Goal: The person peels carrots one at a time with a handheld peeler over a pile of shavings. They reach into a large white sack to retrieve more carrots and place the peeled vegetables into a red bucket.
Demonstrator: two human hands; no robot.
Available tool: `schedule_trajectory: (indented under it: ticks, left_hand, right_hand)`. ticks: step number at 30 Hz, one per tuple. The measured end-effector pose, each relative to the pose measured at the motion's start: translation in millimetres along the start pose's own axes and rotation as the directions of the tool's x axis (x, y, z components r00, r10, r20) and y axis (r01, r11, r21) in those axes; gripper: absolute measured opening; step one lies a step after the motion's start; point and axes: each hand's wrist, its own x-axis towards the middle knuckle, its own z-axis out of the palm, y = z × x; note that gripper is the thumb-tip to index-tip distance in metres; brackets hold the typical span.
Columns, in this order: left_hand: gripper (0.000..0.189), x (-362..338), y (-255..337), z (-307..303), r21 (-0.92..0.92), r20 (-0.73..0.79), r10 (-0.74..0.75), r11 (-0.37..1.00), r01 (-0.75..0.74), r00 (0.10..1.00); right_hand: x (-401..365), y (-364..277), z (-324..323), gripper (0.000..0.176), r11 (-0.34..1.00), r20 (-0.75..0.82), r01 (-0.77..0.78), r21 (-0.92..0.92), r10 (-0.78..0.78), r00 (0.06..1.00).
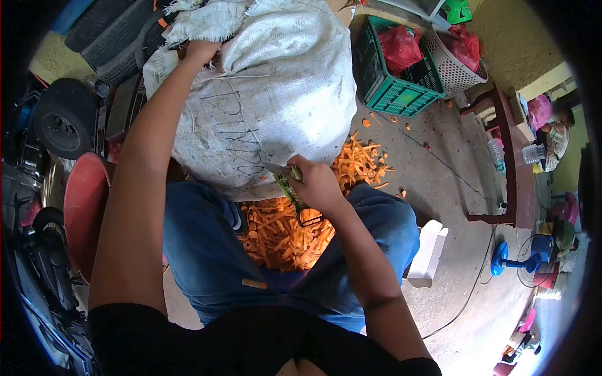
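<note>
A large white woven sack (282, 106) with dark handwriting bulges in front of my knees. My left hand (202, 52) reaches to its frayed mouth at the top; folds of the sack hide the fingers. My right hand (318, 185) is closed in front of the sack, holding a peeler (290, 193) with a greenish handle and a dark frame pointing down. A short knife blade (276, 168) also sticks out of this hand to the left. Under it, between my legs, lies a heap of orange carrot peelings (282, 235). More carrot peelings spread right of the sack.
A green crate (401, 94) with a red plastic bag stands at the back right, beside a white perforated basket (461, 69). At left are a red tub (86, 213) and a wheel (63, 122). A white box (427, 254) and a blue fan (517, 260) are on the right.
</note>
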Motion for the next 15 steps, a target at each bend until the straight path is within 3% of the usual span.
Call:
schedule_trajectory:
  ticks: [1, 2, 3, 5, 7, 9, 12, 14, 15]
  left_hand:
    - [0.031, 0.1, -3.3, -3.7, 0.001, -0.002, -0.001, 1.0, 0.001, 1.0]
    - [0.028, 1.3, -11.1, -10.6, -0.306, -0.005, -0.032, 0.952, 0.029, 0.999]
    - [0.026, 2.0, -18.9, -19.2, -0.584, -0.001, -0.063, 0.81, 0.05, 0.998]
    - [0.021, -2.4, -23.6, -43.2, -0.574, 0.031, -0.005, 0.818, 0.022, 1.0]
    - [0.024, -33.3, -21.0, -70.5, -0.566, -0.106, 0.139, 0.806, -0.174, 0.985]
    - [0.026, -59.9, -16.7, -91.2, -0.511, -0.058, 0.132, 0.847, -0.143, 0.99]
    - [0.028, -93.4, -15.1, -108.4, -0.455, -0.18, 0.172, 0.858, -0.238, 0.968]
    - [0.03, -115.0, -15.6, -118.6, -0.544, -0.282, 0.326, 0.72, -0.431, 0.902]
    - [0.03, -126.9, -11.1, -124.4, -0.542, -0.288, 0.327, 0.719, -0.434, 0.9]
  right_hand:
    - [-0.3, -1.1, -1.5, 0.018, 1.0, 0.026, -0.025, 0.01, 0.024, 0.999]
    - [-0.5, -0.9, -1.4, 0.018, 1.0, 0.027, -0.022, 0.011, 0.021, 0.999]
    - [-0.3, -0.2, -0.5, 0.018, 1.0, 0.018, -0.02, 0.009, 0.02, 1.0]
    - [0.2, -0.2, -0.7, 0.017, 1.0, 0.005, -0.011, 0.008, 0.011, 1.0]
    - [-0.9, -1.6, -1.1, 0.018, 0.999, -0.004, -0.005, 0.042, 0.005, 1.0]
    - [-1.0, -0.8, 0.6, 0.017, 0.999, -0.022, 0.014, 0.035, -0.014, 1.0]
    - [-1.8, 0.7, 4.2, 0.017, 0.999, -0.035, 0.02, 0.033, -0.019, 0.999]
    - [-2.1, 0.5, 5.9, 0.018, 0.999, -0.031, 0.015, 0.039, -0.013, 0.999]
    - [-2.5, -0.2, 6.6, 0.018, 1.0, -0.026, -0.002, 0.024, 0.003, 1.0]
